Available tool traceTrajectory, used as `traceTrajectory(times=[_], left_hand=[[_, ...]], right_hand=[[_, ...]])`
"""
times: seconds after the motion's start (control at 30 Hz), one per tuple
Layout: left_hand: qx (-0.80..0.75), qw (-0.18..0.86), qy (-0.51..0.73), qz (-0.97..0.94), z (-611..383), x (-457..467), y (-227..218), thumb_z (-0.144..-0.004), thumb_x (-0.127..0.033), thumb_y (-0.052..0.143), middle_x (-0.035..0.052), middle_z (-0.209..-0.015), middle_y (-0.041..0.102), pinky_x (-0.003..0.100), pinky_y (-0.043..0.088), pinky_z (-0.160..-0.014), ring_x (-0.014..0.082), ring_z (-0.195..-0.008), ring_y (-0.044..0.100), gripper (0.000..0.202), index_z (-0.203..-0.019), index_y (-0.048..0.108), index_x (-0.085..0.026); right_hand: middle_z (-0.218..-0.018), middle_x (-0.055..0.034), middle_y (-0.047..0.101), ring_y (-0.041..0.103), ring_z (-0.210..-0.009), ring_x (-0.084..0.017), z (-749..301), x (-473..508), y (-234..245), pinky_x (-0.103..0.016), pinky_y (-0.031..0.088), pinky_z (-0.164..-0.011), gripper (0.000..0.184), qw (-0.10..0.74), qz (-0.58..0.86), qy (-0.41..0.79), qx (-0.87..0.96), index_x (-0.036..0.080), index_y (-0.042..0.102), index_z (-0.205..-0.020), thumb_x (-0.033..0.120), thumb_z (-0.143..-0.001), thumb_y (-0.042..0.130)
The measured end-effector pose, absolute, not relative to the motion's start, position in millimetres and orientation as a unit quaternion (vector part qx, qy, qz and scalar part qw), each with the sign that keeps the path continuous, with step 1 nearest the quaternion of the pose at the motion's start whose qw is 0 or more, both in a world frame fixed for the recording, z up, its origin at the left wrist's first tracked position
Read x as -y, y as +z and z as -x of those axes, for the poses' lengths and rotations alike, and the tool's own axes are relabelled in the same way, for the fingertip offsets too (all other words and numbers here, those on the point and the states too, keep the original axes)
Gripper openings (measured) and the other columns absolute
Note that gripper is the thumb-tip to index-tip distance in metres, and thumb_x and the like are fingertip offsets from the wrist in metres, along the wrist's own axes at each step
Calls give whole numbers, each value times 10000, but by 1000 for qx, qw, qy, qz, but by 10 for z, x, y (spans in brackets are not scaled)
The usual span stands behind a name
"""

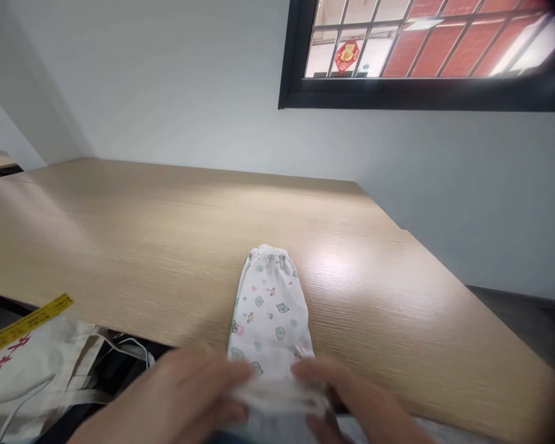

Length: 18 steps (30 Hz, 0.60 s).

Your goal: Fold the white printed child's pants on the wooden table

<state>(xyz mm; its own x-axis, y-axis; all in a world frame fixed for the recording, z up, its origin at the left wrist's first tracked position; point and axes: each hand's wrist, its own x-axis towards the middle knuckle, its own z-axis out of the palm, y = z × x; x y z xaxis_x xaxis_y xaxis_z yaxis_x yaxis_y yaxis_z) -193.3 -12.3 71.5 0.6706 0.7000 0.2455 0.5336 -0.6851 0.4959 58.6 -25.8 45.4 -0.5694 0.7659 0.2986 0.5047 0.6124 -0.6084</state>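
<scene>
A white cloth piece (271, 308) with small green leaf and pink prints lies lengthwise on the table (143, 246). Its far end is gathered into a ruffled cuff; whether it is a sleeve cover or folded small trousers I cannot tell. At the near end, by the table's front edge, my left hand (180, 391) grips the cloth from the left, thumb and fingers closed on it. From the right, my right hand (356, 394) pinches the same end. A whitish folded band of cloth, smeared by motion, runs between both hands.
At lower left, below the table edge, hangs or lies a white bag (32, 376) with red lettering and cords. A yellow measuring tape (28, 324) crosses it and reaches the tabletop. A wall (189, 86) and a dark-framed barred window (398, 92) stand behind the table.
</scene>
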Motion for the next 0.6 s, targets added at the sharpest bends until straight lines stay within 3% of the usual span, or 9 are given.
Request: traceTrajectory(times=[0.1, 0.2, 0.3, 0.47, 0.6], left_hand=[[-402, 217, 222, -862, 1751, -427, 817, -920, -367, 335, -5, -926, 642, 225, 464, -680, 135, -818, 591, 290, -1014, 571, -227], [-412, 202, 211, -863, 1534, -1147, 809, -922, -340, 326, 18, -926, 626, 267, 437, -729, 153, -847, 567, 318, -941, 595, -171], [-422, 211, 194, -860, 1385, -1712, 623, -916, -301, 359, 29, -867, 619, 300, 452, -725, 154, -807, 570, 296, -871, 599, -134], [-438, 222, 190, -850, 1340, -2000, 278, -870, -348, 493, 54, -985, 588, 362, 482, -766, 157, -858, 578, 268, -1012, 558, -131], [-433, 228, 234, -840, 1370, -1744, 327, -935, -342, 308, 93, -1122, 576, 393, 405, -919, 200, -1060, 520, 355, -1091, 547, -130]], right_hand=[[-734, -4, 591, 565, -586, -139, -581, -224, 576, -250, 487, -512, 181, 330, 416, 195, 824, 261, 455, -1060, 285, -893, 390], [-827, -34, 601, 567, -687, -161, -578, -888, 577, -271, 468, -557, 216, 325, 461, 177, 806, 217, 496, -1022, 332, -899, 360], [-939, -47, 616, 571, -804, -175, -576, -1442, 387, -278, 466, -628, 219, 288, 525, 171, 782, 197, 527, -993, 252, -881, 347], [-922, -75, 636, 577, -836, -190, -579, -1775, 93, -310, 468, -717, 255, 268, 534, 158, 786, 163, 578, -902, 169, -856, 328], [-1097, -105, 581, 526, -1019, -222, -583, -1606, 174, -371, 439, -861, 265, 291, 500, 118, 807, 157, 569, -1016, 192, -858, 358]])
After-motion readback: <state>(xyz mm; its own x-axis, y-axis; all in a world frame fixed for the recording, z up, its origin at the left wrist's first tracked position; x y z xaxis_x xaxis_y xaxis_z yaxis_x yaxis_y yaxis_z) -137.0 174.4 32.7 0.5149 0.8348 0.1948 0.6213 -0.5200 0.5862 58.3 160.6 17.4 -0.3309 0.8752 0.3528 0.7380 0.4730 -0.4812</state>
